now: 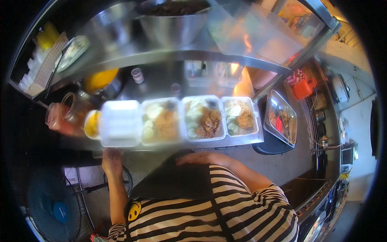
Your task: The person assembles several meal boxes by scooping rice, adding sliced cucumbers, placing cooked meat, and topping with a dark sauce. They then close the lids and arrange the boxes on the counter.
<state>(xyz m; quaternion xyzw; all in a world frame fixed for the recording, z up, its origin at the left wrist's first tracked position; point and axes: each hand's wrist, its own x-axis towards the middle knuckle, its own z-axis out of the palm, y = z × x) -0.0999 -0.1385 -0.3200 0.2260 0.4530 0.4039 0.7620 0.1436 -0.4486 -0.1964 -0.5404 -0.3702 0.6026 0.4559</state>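
Several white foam boxes stand in a row along the near edge of the steel counter. Three are uncovered: the left one (160, 123), the middle one (203, 119) and the right one (240, 117). They hold pale sliced vegetables and browned, crusty fried food. At the row's left end is a blank white foam piece (120, 123); whether it is a lid or a separate box, I cannot tell. My left hand (112, 155) is at the counter edge just below it, its fingers blurred and partly hidden. My right hand (195, 158) lies flat on my black apron (173, 181), holding nothing visible.
Left of the row are a yellow-filled cup (92, 124) and a jar (60, 119). A raised steel shelf (177, 55) carries large bowls (173, 28). Right stands a metal tray (281, 117) holding red-handled tongs. A fan (52, 205) is low on the left.
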